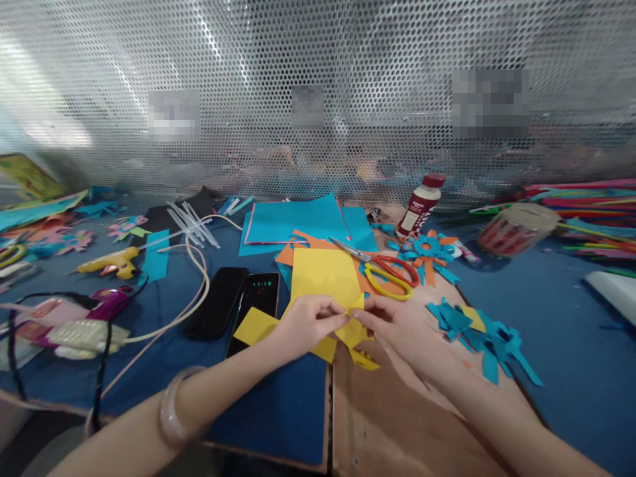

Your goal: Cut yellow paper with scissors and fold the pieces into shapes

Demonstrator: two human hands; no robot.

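Note:
Between my two hands is a small folded piece of yellow paper [354, 333]. My left hand [308, 324] pinches its left edge with thumb and fingers, a pale bangle [173, 407] round that wrist. From the other side my right hand [395, 324] grips the piece, fingertips close to the left ones. Beneath and beyond them lies a larger yellow sheet [325, 271], and yellow strips [256, 326] lie by my left wrist. Scissors [366, 256] with red and yellow handles rest just past my right hand, over orange paper.
Two phones [216, 301] lie left. Further left are a yellow glue gun [112, 262], looping cables and clear glue sticks [196, 225]. Blue sheets [293, 222] lie behind. On the right are a bottle [420, 207], blue paper cutouts [489, 338], a jar [517, 228] and coloured pipe cleaners [591, 199].

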